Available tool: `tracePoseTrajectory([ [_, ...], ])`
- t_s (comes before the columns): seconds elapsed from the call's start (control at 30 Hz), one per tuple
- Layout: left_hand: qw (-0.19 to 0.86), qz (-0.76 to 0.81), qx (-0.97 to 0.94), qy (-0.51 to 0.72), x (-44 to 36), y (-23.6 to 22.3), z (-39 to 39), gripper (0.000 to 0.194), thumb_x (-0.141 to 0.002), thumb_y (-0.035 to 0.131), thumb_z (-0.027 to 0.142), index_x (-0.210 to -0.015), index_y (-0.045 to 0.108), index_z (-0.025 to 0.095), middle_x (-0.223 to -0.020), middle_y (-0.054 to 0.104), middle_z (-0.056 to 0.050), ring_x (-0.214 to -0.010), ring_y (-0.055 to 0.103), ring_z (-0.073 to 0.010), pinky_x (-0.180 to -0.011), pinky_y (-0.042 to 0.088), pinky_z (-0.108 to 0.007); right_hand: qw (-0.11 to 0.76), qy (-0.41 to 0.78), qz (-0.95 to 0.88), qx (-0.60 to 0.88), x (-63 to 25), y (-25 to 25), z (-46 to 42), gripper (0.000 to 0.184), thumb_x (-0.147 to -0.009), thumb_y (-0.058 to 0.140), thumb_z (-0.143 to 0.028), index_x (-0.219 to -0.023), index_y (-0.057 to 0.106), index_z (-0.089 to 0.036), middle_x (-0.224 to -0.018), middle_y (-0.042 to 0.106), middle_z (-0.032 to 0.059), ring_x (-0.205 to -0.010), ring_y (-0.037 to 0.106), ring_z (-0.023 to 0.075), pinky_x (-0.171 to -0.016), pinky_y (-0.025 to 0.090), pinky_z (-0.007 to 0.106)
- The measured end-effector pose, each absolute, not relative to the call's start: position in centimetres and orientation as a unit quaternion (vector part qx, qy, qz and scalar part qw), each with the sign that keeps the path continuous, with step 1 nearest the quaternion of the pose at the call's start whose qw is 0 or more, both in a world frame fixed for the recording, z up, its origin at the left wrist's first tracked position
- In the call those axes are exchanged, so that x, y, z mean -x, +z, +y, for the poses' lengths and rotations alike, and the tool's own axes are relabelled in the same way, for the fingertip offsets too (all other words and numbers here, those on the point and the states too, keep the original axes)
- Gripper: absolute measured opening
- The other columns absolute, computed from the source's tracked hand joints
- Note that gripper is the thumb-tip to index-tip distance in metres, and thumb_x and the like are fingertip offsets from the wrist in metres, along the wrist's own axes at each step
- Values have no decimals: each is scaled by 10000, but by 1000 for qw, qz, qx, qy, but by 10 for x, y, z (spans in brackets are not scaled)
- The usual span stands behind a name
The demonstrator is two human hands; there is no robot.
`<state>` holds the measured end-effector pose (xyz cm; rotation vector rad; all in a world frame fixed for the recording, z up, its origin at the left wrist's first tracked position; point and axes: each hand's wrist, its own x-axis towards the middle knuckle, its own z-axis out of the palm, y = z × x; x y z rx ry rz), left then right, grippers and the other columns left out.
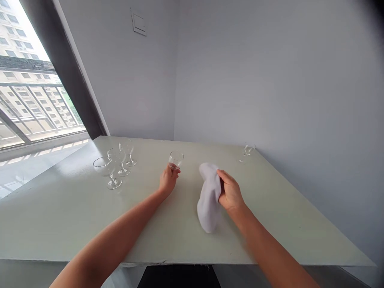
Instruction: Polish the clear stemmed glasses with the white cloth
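My left hand (169,179) is closed around the lower part of a clear stemmed glass (176,158), whose bowl points up above my fingers. The stem and foot are hidden behind the hand. A white cloth (209,200) hangs from my right hand (230,191), pinched between thumb and fingers, and its lower end looks slightly blurred. Cloth and held glass are apart, with a stretch of tabletop between them. Left of my left hand stand three similar glasses in a slanting row: a near one (103,168), a middle one (120,158) and a far one (129,152).
Another clear glass (249,150) is near the back right edge of the pale table (168,236); its pose is hard to make out. Grey walls (255,72) border the table behind and to the right. A window with a railing (36,104) is at the left.
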<state>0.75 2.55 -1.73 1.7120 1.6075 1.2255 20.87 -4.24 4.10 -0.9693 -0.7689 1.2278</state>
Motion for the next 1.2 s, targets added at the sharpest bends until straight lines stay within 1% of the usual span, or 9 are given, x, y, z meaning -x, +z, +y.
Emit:
tracePoseTrajectory([
  [0.1,163,605,-672,395,-11,-19,24,191,-832,375,344,-969,449,234,-673,594,-11,-625,557,-185,-574,365,-272,687,494,-372,382,-199,65,-42,281,-727,595,-347,-579,398,-214,-535,361,-50,-488,374,86,-462,328,225],
  [0.2,62,597,-712,364,-13,-18,22,268,-830,390,334,-1057,438,199,-659,606,-36,-674,571,-214,-680,371,-311,667,481,-432,371,-178,79,-39,233,-739,590,-366,-640,438,-219,-566,382,-53,-506,383,79,-477,340,212],
  [0.37,-9,558,-737,381,-12,-12,20,415,-819,429,383,-1172,382,169,-778,636,-68,-784,593,-229,-796,332,-334,541,503,-553,385,-156,65,-29,207,-769,529,-399,-866,553,-218,-681,492,-27,-588,451,94,-520,391,214],
  [0.5,-70,542,-754,364,-9,-9,20,371,-830,423,374,-1132,438,159,-860,625,-111,-849,576,-237,-810,314,-342,418,524,-628,396,-170,55,-25,300,-763,527,-388,-1004,577,-216,-688,525,-17,-607,493,115,-526,441,236],
  [0.63,-137,496,-795,321,-13,-10,16,282,-827,424,246,-1090,480,158,-842,608,-99,-823,562,-217,-806,317,-343,326,601,-624,380,-185,43,-24,397,-726,581,-368,-1082,572,-194,-741,578,12,-674,543,149,-540,488,267],
  [0.8,-197,459,-824,266,-20,-8,10,284,-813,418,156,-1088,490,139,-777,587,-68,-756,539,-194,-773,326,-347,415,666,-521,335,-189,15,-20,334,-700,633,-318,-1000,600,-173,-770,588,21,-682,557,148,-550,509,276],
  [0.93,-219,406,-847,264,-21,-2,7,337,-840,440,263,-1169,456,194,-781,595,-50,-746,541,-178,-859,281,-380,483,707,-410,316,-199,6,-15,233,-723,624,-297,-902,604,-151,-683,564,3,-573,535,102,-487,478,217],
  [1.07,-211,388,-852,282,-19,3,6,378,-840,447,364,-1195,449,234,-727,591,-31,-682,539,-162,-798,290,-361,476,750,-397,232,-214,14,-19,249,-815,472,-348,-891,591,-143,-711,588,28,-606,561,120,-543,490,251],
  [1.2,-215,398,-842,293,-16,8,2,360,-846,440,359,-1192,453,260,-748,593,-27,-676,528,-150,-754,286,-340,444,756,-442,191,-218,20,-27,291,-752,490,-187,-1036,548,-163,-803,605,33,-697,591,151,-599,506,296],
])
